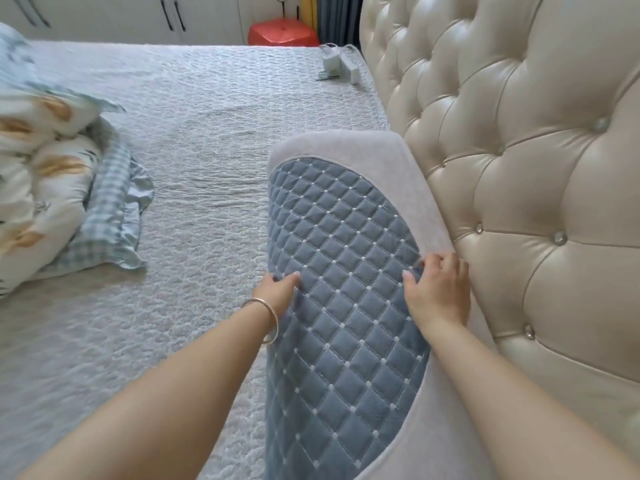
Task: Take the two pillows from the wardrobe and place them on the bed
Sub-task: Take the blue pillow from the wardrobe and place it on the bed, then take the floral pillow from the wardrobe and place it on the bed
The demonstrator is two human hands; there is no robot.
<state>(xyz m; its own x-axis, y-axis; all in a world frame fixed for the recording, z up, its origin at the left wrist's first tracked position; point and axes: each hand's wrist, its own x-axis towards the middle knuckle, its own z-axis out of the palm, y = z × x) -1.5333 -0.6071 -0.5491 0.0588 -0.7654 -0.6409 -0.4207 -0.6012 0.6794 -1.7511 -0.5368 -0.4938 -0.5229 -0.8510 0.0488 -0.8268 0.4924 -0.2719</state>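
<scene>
A long pillow (pixel 332 230) with a blue quilted panel and a grey plush border lies on the bed (pixel 194 140), along the foot of the tufted headboard. My left hand (pixel 278 287), with a bangle on the wrist, grips the pillow's left edge. My right hand (pixel 438 291) rests on its right side near the headboard, fingers curled into the fabric. Only this one pillow of that kind is in view. White wardrobe doors (pixel 138 15) stand shut beyond the far side of the bed.
A cream tufted headboard (pixel 519 133) fills the right. A folded quilt with a checked cushion under it (pixel 62 188) sits at the bed's left. Chargers with cables (pixel 337 64) lie near the far corner. A red stool (pixel 282 32) stands on the floor behind.
</scene>
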